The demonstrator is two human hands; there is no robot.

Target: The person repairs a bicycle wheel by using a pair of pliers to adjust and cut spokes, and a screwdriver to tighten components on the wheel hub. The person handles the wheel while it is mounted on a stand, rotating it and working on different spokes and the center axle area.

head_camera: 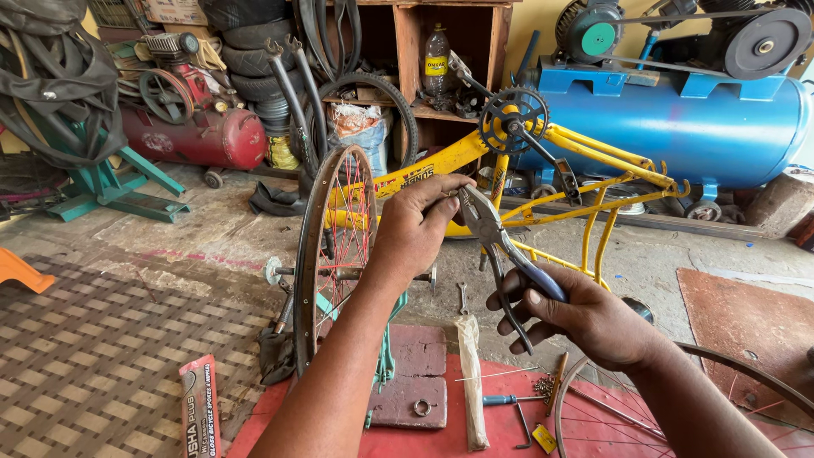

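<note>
Just two hands (585, 318), one pliers (500, 246)

Spoked wheel (332, 246) upright left of hands, yellow frame (543, 182) close behind, floor right seemingly open

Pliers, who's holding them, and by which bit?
The right hand holds the pliers by their blue handles. The left hand pinches something small at the jaws; what it is cannot be told.
</note>
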